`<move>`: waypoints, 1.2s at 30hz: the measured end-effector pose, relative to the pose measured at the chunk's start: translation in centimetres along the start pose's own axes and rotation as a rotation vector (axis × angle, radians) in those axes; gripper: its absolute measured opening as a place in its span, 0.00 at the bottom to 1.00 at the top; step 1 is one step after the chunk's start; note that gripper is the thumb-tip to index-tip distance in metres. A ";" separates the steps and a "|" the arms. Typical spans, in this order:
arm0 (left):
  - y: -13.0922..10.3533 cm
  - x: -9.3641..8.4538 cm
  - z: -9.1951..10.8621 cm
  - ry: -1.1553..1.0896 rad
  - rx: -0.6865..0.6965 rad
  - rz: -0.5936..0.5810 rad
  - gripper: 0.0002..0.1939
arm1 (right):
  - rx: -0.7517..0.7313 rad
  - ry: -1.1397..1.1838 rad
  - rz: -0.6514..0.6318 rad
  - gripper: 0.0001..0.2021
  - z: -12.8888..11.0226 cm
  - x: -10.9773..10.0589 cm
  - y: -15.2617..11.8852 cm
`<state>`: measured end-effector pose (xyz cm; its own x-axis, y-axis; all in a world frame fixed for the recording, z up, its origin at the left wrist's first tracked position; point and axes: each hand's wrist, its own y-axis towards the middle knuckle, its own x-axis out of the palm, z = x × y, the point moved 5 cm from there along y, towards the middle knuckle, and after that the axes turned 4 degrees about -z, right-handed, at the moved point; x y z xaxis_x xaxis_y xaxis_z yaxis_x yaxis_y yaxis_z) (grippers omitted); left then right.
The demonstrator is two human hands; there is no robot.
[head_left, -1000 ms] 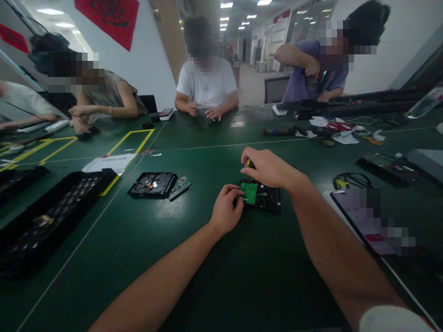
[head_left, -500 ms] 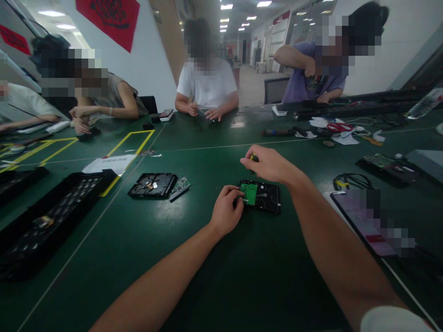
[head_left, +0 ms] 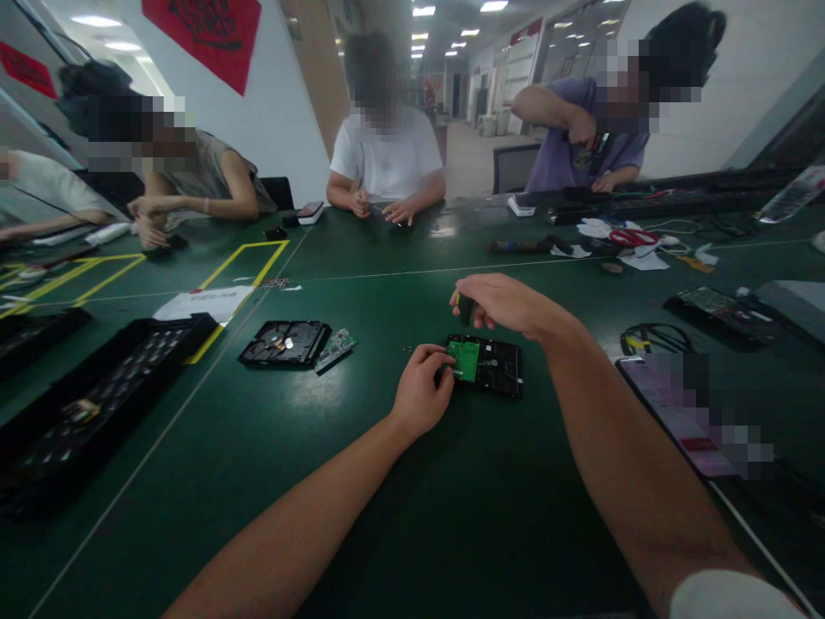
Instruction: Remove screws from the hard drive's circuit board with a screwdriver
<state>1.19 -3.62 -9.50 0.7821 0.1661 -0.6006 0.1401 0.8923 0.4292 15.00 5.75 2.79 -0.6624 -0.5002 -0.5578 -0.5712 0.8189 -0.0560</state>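
"What fills most of the view?"

"A green table (head_left: pixel 412 533). Beyond it, a red hanging (head_left: pixel 206 39) carries dark characters I can't read."

"Any other writing?"

"A line on the white sheet (head_left: pixel 206 303), at the left, too small to make out."

"And the hands?"

"The right hand (head_left: pixel 501 303) is raised, wrist bent, fingers curled around a black-and-yellow screwdriver (head_left: pixel 465 306) pointing down. The left hand (head_left: pixel 422 389) sits lower, its bent fingers touching the left end of a black hard drive (head_left: pixel 499 370); whether they pinch or only press, I can't tell."

"Where's the drive?"

"Flat on the table, ahead of the forearms, with a green circuit board (head_left: pixel 465 359) on its left part. The screwdriver's tip is by its far edge; contact isn't clear."
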 end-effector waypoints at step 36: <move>0.0 -0.1 0.1 -0.022 -0.011 0.003 0.10 | -0.129 -0.150 0.154 0.13 -0.8 -1.1 -0.5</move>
<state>1.15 -3.63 -9.38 0.7957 0.1597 -0.5843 0.1310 0.8964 0.4234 15.68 5.65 4.06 -0.6725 -0.3173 -0.6687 -0.5328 0.8346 0.1398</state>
